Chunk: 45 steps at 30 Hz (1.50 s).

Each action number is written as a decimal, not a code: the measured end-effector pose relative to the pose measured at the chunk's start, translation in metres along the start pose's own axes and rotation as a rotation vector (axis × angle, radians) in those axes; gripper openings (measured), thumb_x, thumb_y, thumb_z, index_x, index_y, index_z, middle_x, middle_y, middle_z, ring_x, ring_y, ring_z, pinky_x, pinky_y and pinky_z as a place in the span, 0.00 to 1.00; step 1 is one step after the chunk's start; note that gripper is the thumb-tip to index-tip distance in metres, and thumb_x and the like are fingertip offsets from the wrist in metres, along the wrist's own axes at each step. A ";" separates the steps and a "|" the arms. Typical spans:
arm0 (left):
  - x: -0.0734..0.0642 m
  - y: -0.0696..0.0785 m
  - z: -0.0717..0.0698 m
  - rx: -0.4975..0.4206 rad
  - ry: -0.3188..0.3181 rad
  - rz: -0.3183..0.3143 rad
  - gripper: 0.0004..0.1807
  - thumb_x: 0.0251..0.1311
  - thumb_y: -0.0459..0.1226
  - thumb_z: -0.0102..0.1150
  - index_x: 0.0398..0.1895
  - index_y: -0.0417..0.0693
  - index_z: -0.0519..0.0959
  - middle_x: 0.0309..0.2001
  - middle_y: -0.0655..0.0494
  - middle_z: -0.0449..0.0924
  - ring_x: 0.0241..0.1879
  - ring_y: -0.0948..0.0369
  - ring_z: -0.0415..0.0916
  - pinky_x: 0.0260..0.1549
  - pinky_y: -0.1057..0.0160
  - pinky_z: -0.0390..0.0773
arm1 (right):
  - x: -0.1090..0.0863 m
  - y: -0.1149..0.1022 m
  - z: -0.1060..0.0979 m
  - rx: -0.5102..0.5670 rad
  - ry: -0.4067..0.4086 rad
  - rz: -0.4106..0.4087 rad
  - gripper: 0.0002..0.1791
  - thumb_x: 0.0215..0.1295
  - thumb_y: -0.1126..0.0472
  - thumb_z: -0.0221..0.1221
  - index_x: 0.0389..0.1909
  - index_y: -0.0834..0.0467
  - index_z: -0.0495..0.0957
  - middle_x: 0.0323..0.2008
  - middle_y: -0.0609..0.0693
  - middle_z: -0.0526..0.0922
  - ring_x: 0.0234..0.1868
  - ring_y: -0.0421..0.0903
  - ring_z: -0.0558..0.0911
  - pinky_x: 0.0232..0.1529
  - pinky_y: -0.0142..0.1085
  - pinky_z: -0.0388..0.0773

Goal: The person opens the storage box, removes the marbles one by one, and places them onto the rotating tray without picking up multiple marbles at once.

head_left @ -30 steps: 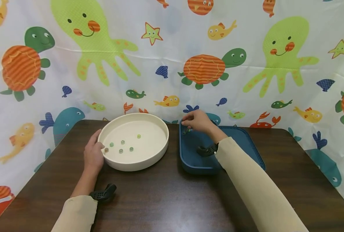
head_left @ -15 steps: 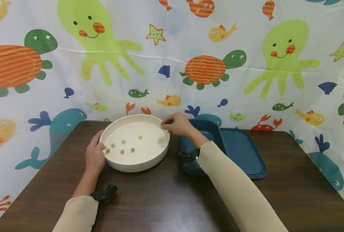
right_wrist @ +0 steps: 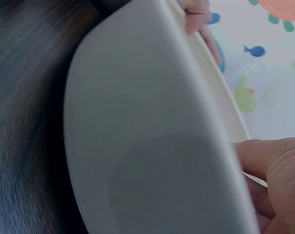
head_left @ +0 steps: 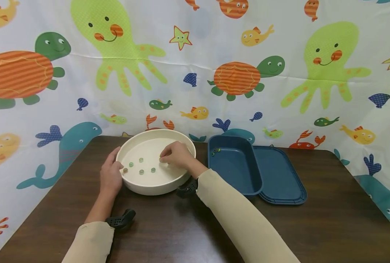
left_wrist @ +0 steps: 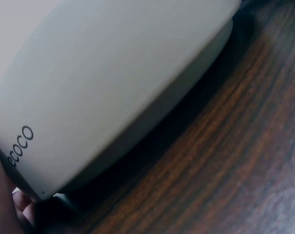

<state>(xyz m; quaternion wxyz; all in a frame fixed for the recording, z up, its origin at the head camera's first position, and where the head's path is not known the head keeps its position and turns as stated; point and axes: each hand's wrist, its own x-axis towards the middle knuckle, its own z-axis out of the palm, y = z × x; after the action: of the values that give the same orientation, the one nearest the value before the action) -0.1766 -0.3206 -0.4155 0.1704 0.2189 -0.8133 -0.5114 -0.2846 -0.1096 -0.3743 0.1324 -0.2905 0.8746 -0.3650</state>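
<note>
A round cream tray [head_left: 158, 189] with a raised wall stands on the table. My left hand [head_left: 111, 171] grips its left rim, thumb over the edge and fingers outside. Several small round translucent greenish beads [head_left: 141, 172] and a brownish bead [head_left: 125, 170] lie in the tray. Inside the tray, toward the right, my right hand [head_left: 178, 156] has its thumb and fingertips together on a yellow-green bead, which they almost wholly hide. In the right wrist view the tray's outer wall [right_wrist: 152, 107] covers the fingertips. Printed lettering shows on the tray wall [left_wrist: 89, 97] in the left wrist view.
A blue rectangular box [head_left: 234, 171] stands right of the tray, with a few small greenish beads [head_left: 216, 150] in its far left corner. Its blue lid [head_left: 278, 175] lies beside it on the dark wooden table [head_left: 168, 226]. A sea-animal curtain [head_left: 201, 44] hangs behind.
My right hand has moved left from the blue box's far left corner, over the tray's right rim, down to the yellow-green bead. The left hand has stayed on the rim.
</note>
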 end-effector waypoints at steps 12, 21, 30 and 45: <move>0.002 0.001 0.007 -0.029 -0.022 -0.007 0.38 0.64 0.33 0.31 0.81 0.57 0.55 0.81 0.51 0.53 0.81 0.46 0.50 0.78 0.42 0.51 | 0.003 -0.001 0.012 -0.066 -0.039 0.047 0.04 0.63 0.62 0.67 0.36 0.55 0.89 0.35 0.46 0.89 0.33 0.39 0.79 0.31 0.26 0.73; 0.002 -0.002 0.006 -0.016 -0.017 -0.010 0.38 0.64 0.33 0.31 0.81 0.57 0.56 0.81 0.51 0.54 0.80 0.46 0.51 0.78 0.41 0.52 | 0.002 0.000 0.006 -0.057 -0.032 0.037 0.07 0.62 0.59 0.68 0.39 0.56 0.89 0.36 0.47 0.90 0.32 0.37 0.79 0.30 0.24 0.73; 0.004 0.000 0.004 -0.018 -0.015 -0.005 0.38 0.64 0.33 0.31 0.81 0.58 0.55 0.81 0.52 0.53 0.80 0.46 0.51 0.78 0.41 0.52 | -0.016 -0.005 -0.061 0.022 0.005 -0.050 0.12 0.66 0.57 0.65 0.46 0.57 0.87 0.42 0.51 0.89 0.40 0.43 0.82 0.36 0.30 0.78; 0.006 -0.003 0.001 -0.013 -0.012 -0.016 0.37 0.65 0.34 0.30 0.81 0.58 0.55 0.81 0.52 0.53 0.80 0.46 0.51 0.78 0.41 0.52 | -0.047 0.074 -0.120 0.151 0.167 0.132 0.12 0.65 0.58 0.66 0.46 0.59 0.86 0.42 0.56 0.87 0.48 0.60 0.85 0.47 0.51 0.84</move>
<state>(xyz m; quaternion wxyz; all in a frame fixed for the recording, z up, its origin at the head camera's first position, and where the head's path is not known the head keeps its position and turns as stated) -0.1820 -0.3238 -0.4181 0.1627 0.2211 -0.8094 -0.5192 -0.3306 0.0281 -0.3429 0.1041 -0.1902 0.8697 -0.4434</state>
